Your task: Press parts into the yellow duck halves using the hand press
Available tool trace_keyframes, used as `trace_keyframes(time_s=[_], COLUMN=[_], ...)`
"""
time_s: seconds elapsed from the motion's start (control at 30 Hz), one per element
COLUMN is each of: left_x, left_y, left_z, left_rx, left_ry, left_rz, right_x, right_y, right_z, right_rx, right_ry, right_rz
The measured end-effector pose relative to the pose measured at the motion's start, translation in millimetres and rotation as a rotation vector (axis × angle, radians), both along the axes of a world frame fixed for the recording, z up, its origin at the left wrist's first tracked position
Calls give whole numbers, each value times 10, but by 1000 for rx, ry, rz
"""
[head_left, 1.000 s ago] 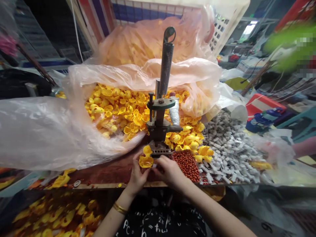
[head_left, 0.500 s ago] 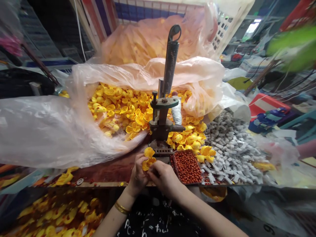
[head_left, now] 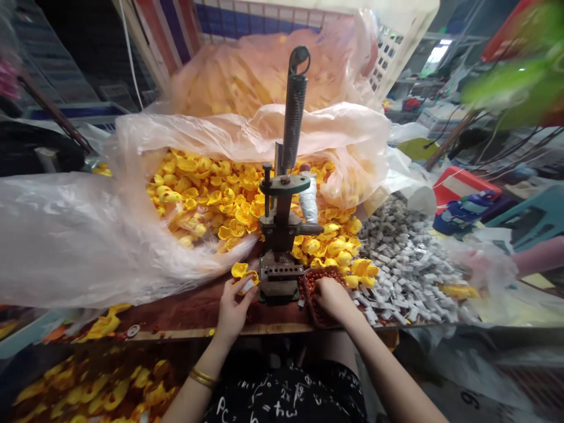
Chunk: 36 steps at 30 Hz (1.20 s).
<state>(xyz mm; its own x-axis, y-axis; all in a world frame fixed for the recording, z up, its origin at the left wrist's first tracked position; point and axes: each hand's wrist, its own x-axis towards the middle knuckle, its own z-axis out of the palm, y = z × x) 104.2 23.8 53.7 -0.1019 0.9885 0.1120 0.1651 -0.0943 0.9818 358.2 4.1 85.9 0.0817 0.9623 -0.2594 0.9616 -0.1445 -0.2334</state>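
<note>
My left hand (head_left: 234,305) pinches a yellow plastic piece (head_left: 240,270) with a small white-grey part (head_left: 248,286) in it, just left of the hand press (head_left: 278,235). Over on the right, my right hand (head_left: 331,298) reaches into a tray (head_left: 312,314) of small red-brown beads (head_left: 310,282). Its fingertips are down among the beads, and what they hold, if anything, is hidden. The press stands upright between my hands, with a drilled metal block (head_left: 282,271) low at its front.
Behind the press, a plastic bag (head_left: 145,132) spills yellow pieces (head_left: 194,176). Grey-white parts (head_left: 400,258) are heaped at the right, beside a blue object (head_left: 467,211). More yellow pieces (head_left: 101,382) lie below the table edge. Another person's arm (head_left: 540,255) shows at far right.
My hands have come apart. The left has moved left with the yellow piece, where a white-grey part now shows; the right has moved right into the bead tray. The view has shifted slightly.
</note>
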Motion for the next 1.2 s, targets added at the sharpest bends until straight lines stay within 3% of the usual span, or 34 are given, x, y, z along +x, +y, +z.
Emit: trace_keyframes(time_s=[0.1, 0.2, 0.3, 0.4, 0.67, 0.87, 0.93, 1.0, 1.1, 1.2], left_x=[105, 193, 257, 307, 315, 255, 229, 202, 183, 221], left_y=[-25, -67, -108, -142, -174, -175, -180, -155, -2, 281], left_z=[60, 172, 255, 296, 344, 292, 278, 260, 214, 139], left_rx=[-252, -434, -467, -458, -458, -534, -534, -493, -354, -140], left_ry=[-365, -644, -734, -754, -794, -827, -797, -711, -455, -102], left_rz=[19, 2, -20, -50, -108, -192, -219, -210, -185, -221], right_x=[40, -108, -401, -686, -848, -819, -798, -774, -757, -789], right_y=[-3, -38, -67, -76, -56, -23, -12, 23, 159, 343], right_z=[-21, 66, 112, 68, -25, -27, -51, -94, -170, -226], right_rx=[62, 256, 401, 456, 416, 133, 130, 228, 430, 479], right_ry=[39, 369, 825, 1057, 1242, 1528, 1501, 1363, 979, 585], right_rz=[-29, -34, 40, 55, -50, -208, -191, -145, -25, 64])
